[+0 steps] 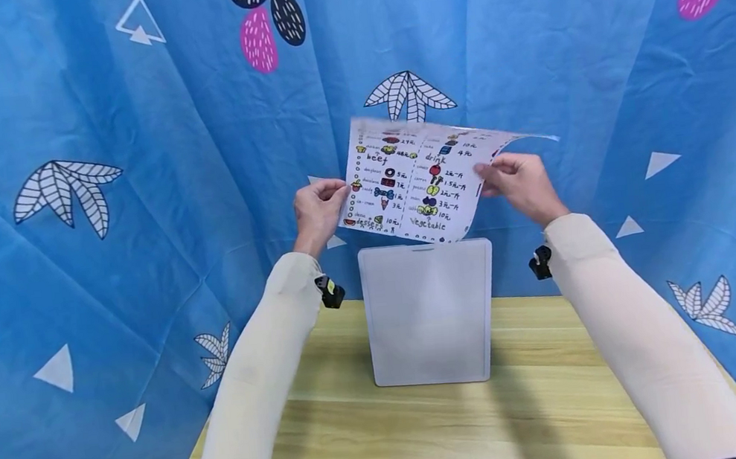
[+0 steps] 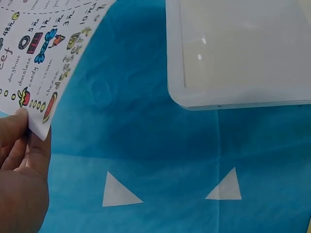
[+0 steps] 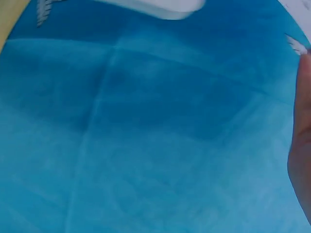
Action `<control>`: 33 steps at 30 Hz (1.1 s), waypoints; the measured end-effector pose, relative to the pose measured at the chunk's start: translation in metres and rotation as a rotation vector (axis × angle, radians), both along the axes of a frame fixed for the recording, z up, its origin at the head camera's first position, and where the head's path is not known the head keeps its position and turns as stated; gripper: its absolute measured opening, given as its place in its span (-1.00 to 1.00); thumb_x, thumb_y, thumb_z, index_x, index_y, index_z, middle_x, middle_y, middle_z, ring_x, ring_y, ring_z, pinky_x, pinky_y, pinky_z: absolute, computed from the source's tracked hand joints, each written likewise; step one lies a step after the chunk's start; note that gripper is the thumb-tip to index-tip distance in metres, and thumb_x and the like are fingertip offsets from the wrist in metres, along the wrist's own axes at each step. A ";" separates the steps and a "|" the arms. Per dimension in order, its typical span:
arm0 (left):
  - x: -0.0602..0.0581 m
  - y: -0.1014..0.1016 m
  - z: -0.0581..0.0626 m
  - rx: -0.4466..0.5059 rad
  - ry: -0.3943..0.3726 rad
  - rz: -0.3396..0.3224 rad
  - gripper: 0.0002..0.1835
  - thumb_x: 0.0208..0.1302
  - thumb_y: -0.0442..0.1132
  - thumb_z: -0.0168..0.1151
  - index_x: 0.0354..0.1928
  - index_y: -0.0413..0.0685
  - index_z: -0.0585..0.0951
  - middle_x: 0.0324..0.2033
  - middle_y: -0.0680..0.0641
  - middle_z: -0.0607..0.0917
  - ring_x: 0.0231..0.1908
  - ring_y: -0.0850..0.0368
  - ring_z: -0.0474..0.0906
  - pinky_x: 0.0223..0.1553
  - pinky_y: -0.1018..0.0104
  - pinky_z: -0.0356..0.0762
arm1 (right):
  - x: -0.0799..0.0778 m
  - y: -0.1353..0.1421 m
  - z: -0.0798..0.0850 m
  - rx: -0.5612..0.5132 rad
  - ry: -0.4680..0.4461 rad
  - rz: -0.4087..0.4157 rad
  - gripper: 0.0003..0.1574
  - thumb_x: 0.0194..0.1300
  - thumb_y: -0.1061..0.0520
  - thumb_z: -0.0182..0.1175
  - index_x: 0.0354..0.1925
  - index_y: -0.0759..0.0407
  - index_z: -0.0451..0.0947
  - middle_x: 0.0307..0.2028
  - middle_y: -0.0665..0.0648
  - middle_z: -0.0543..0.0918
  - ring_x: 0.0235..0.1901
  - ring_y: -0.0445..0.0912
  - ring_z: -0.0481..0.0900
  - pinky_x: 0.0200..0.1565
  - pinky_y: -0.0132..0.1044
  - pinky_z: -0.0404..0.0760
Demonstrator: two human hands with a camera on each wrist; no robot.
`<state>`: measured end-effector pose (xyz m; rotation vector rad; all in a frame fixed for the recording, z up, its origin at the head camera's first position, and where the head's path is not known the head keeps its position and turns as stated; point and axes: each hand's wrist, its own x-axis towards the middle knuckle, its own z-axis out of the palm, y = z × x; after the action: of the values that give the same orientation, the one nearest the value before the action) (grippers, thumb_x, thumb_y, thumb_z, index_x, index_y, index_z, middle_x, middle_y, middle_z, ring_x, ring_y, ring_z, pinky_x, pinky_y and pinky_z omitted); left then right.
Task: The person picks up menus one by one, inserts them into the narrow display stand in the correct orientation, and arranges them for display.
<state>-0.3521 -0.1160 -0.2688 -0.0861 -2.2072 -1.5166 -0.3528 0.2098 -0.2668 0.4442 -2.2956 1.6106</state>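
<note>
A paper menu sheet (image 1: 413,180), hand-drawn with coloured food pictures and words such as "beef", "drink" and "vegetable", is held up in the air. My left hand (image 1: 319,212) pinches its left edge between thumb and fingers; the left wrist view shows that hand (image 2: 24,170) at the sheet's corner. On the opposite side my right hand (image 1: 521,182) pinches the right edge, where the paper bends and its upper right corner curls away. Just below the sheet, a pale rectangular panel (image 1: 431,316) with a raised white rim appears to stand upright.
The panel's base meets a light wooden table (image 1: 430,432). Blue curtains (image 1: 127,247) printed with white triangles and leaves hang behind and along both sides. Small black devices (image 1: 330,292) are strapped at both wrists.
</note>
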 end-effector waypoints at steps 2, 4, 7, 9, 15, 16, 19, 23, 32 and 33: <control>-0.001 0.000 -0.001 -0.008 0.001 0.008 -0.81 0.36 -0.25 0.32 -0.11 -0.20 0.75 -0.20 -0.18 0.76 -0.22 -0.03 0.70 -0.11 0.16 0.67 | 0.001 0.000 0.009 -0.073 0.077 -0.020 -0.57 0.40 -0.03 0.26 -0.06 0.34 0.68 -0.21 -0.01 0.79 -0.30 -0.22 0.75 -0.10 -0.31 0.68; -0.001 0.000 -0.003 -0.014 0.003 0.015 -0.82 0.35 -0.26 0.33 -0.11 -0.20 0.75 -0.21 -0.19 0.76 -0.21 -0.04 0.70 -0.11 0.14 0.67 | 0.003 0.001 0.017 -0.122 0.138 -0.035 -0.59 0.40 0.03 0.26 0.00 0.33 0.67 -0.18 -0.03 0.78 -0.27 -0.26 0.74 -0.13 -0.34 0.68; -0.001 -0.001 -0.005 -0.015 0.011 0.018 -0.83 0.34 -0.28 0.34 -0.13 -0.21 0.76 -0.22 -0.20 0.76 -0.21 -0.05 0.70 -0.11 0.13 0.66 | 0.006 0.002 0.028 -0.165 0.191 -0.052 -0.62 0.37 0.08 0.28 0.02 0.32 0.68 -0.20 -0.04 0.77 -0.26 -0.27 0.73 -0.18 -0.39 0.68; -0.002 -0.001 -0.006 -0.014 0.018 0.018 -0.84 0.34 -0.28 0.34 -0.14 -0.22 0.76 -0.23 -0.20 0.77 -0.22 -0.05 0.70 -0.12 0.13 0.66 | 0.007 0.003 0.034 -0.184 0.193 -0.039 -0.68 0.35 0.10 0.30 -0.05 0.30 0.70 -0.25 -0.06 0.77 -0.30 -0.25 0.73 -0.19 -0.41 0.67; -0.003 0.000 -0.005 -0.010 0.029 0.022 -0.82 0.35 -0.25 0.33 -0.13 -0.21 0.77 -0.21 -0.18 0.77 -0.22 -0.01 0.70 -0.14 0.18 0.66 | 0.006 0.007 0.041 -0.275 0.161 0.031 -0.82 0.28 0.23 0.36 -0.20 0.34 0.70 -0.37 -0.06 0.78 -0.44 -0.21 0.74 -0.24 -0.39 0.68; -0.003 0.000 -0.005 -0.012 0.032 0.022 -0.82 0.35 -0.25 0.33 -0.13 -0.21 0.76 -0.20 -0.18 0.77 -0.21 -0.01 0.70 -0.13 0.18 0.66 | 0.006 0.008 0.042 -0.284 0.153 0.034 -0.82 0.26 0.24 0.37 -0.20 0.35 0.70 -0.38 -0.05 0.78 -0.44 -0.21 0.74 -0.25 -0.39 0.68; -0.002 0.001 -0.004 -0.013 0.035 0.023 -0.82 0.36 -0.25 0.33 -0.12 -0.19 0.76 -0.18 -0.16 0.77 -0.19 0.00 0.70 -0.11 0.19 0.66 | 0.006 0.010 0.042 -0.292 0.124 0.024 -0.80 0.23 0.24 0.40 -0.20 0.36 0.70 -0.39 -0.05 0.78 -0.45 -0.20 0.74 -0.26 -0.39 0.69; -0.001 0.002 -0.003 -0.012 0.046 0.030 -0.81 0.36 -0.24 0.32 -0.11 -0.19 0.76 -0.17 -0.16 0.77 -0.18 0.00 0.70 -0.11 0.19 0.66 | 0.005 0.012 0.044 -0.270 0.095 0.002 -0.77 0.22 0.19 0.42 -0.19 0.33 0.71 -0.40 -0.07 0.78 -0.45 -0.20 0.74 -0.26 -0.39 0.69; 0.000 0.003 -0.001 -0.006 0.071 0.026 -0.81 0.35 -0.24 0.33 -0.12 -0.20 0.76 -0.20 -0.18 0.77 -0.23 0.00 0.70 -0.16 0.19 0.67 | 0.005 0.014 0.051 -0.303 0.053 0.007 -0.76 0.19 0.20 0.45 -0.23 0.37 0.69 -0.42 -0.02 0.78 -0.46 -0.18 0.74 -0.30 -0.38 0.69; 0.000 0.002 -0.001 -0.006 0.070 0.026 -0.81 0.35 -0.24 0.33 -0.12 -0.21 0.76 -0.20 -0.18 0.77 -0.23 0.00 0.70 -0.16 0.19 0.67 | 0.005 0.014 0.052 -0.314 0.042 0.011 -0.76 0.18 0.21 0.45 -0.24 0.38 0.69 -0.42 0.00 0.78 -0.46 -0.17 0.74 -0.31 -0.38 0.69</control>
<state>-0.3521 -0.1136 -0.2694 -0.1105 -2.1499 -1.4701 -0.3479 0.2239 -0.2150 0.4087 -1.9648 1.9037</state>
